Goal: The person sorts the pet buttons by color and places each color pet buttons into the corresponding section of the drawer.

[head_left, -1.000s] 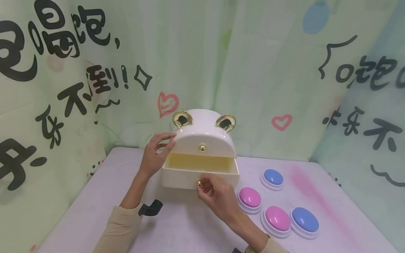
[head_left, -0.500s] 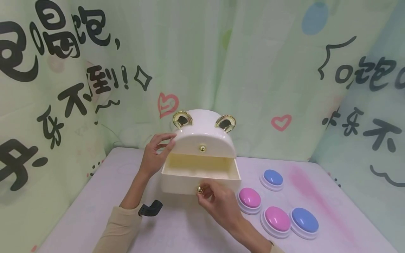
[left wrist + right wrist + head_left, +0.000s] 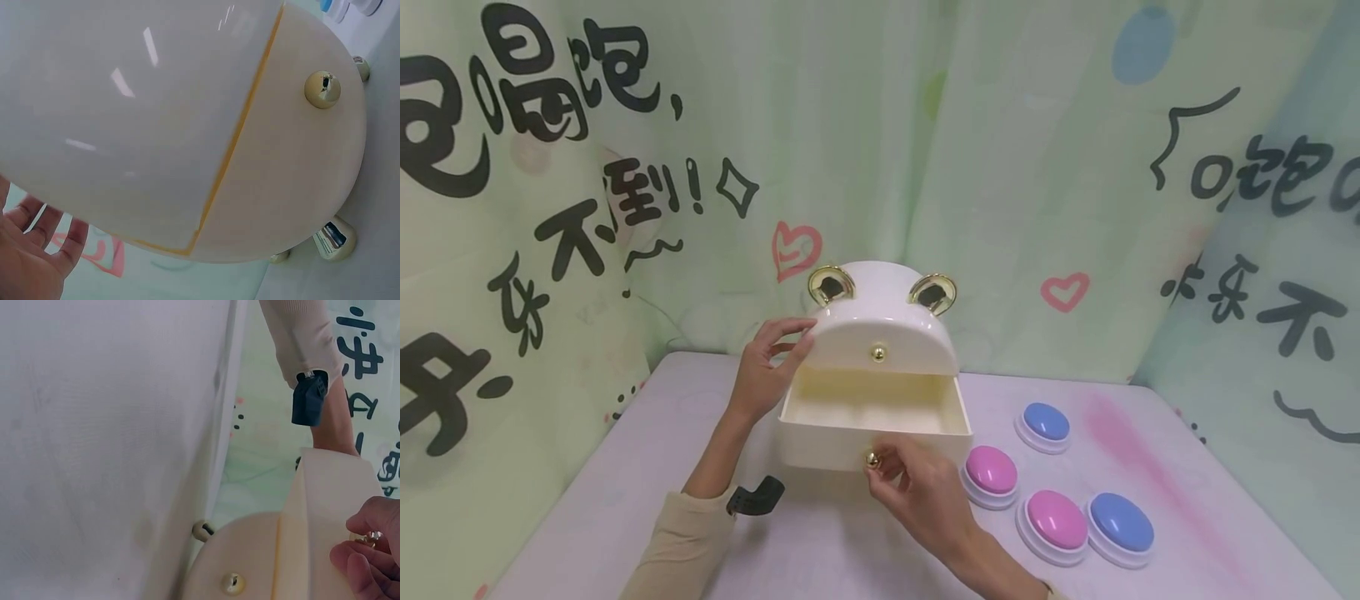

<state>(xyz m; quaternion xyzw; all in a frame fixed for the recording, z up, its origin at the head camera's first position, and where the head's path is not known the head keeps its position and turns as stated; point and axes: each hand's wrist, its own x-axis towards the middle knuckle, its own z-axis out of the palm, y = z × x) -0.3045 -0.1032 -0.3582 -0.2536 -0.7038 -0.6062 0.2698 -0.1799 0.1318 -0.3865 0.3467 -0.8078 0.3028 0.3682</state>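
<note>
A white storage box [image 3: 883, 321] with gold-rimmed frog eyes stands at the back of the table. Its middle drawer [image 3: 820, 447] sticks far out, and the cream inside holds nothing visible. My right hand [image 3: 922, 479] pinches the gold knob [image 3: 872, 459] on the drawer front between thumb and fingers. My left hand [image 3: 765, 371] has its extended fingers on the box's upper left side; in the left wrist view, those fingers [image 3: 74, 244] reach its edge. A lower section with its own gold knob [image 3: 322, 89] shows below, hidden in the head view.
Several push buttons sit right of the box, among them a blue one [image 3: 1046, 423] and a pink one [image 3: 1057, 520]. A green printed curtain [image 3: 1000, 208] closes in the white table [image 3: 820, 542] behind and at the sides.
The drawer has slid further out toward me, with my right hand moving along on its knob. More of the drawer's inside shows. My left hand has stayed in place.
</note>
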